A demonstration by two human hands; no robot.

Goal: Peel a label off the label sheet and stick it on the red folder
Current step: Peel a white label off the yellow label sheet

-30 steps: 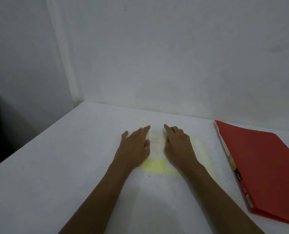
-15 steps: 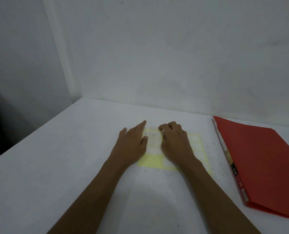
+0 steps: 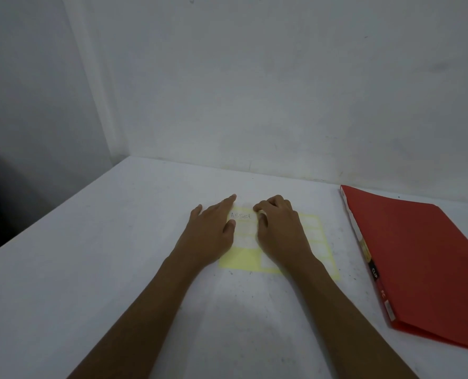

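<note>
Evidently the peeling step is just starting: the left hand (image 3: pixel 209 236) lies flat and open on the label sheet (image 3: pixel 241 259), pinning it to the table (image 3: pixel 90 269), while the right hand (image 3: pixel 280 231) curls its fingertips (image 3: pixel 257 207) at the edge of the label marked "Asset" (image 3: pixel 241 216), with nothing pinched yet. Next, a nail likely must lift that corner, then carry it to the red folder (image 3: pixel 424 263), well right of the picking fingers.
</note>
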